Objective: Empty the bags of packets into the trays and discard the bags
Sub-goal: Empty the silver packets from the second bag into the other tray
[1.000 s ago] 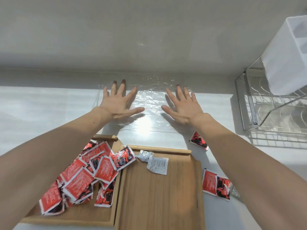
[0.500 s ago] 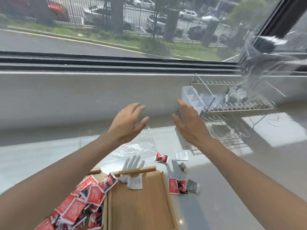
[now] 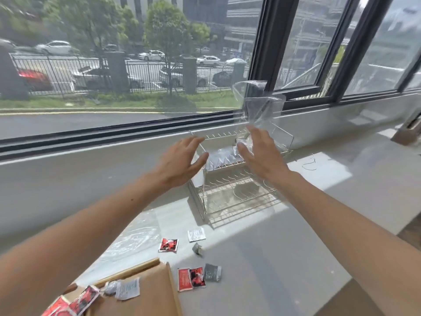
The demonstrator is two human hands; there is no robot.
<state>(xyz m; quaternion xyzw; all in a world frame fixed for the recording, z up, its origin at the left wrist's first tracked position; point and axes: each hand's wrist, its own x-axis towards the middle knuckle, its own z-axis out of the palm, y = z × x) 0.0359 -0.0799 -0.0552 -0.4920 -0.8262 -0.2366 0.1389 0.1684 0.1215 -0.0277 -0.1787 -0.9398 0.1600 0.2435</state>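
A clear plastic bag point(image 3: 258, 103) stands upright on top of a wire dish rack point(image 3: 237, 197) by the window. My right hand point(image 3: 262, 153) is raised at the bag's crumpled lower end, fingers apart; I cannot tell whether it touches. My left hand point(image 3: 182, 158) hovers open to the left of the rack, holding nothing. Another clear bag point(image 3: 134, 233) lies flat on the counter. A wooden tray point(image 3: 150, 293) at the bottom holds a white packet point(image 3: 127, 288). Red packets point(image 3: 75, 302) lie at the bottom left, in a second tray.
Loose packets lie on the counter right of the tray: a red one point(image 3: 168, 245), a white one point(image 3: 196, 234), a grey one point(image 3: 197, 249), and a red pair point(image 3: 191, 278) beside another grey one point(image 3: 213, 272). The window sill runs behind the rack.
Both hands lifted off the flat bag on the counter and moved up and right to the dish rack. The view swung up and right with them.
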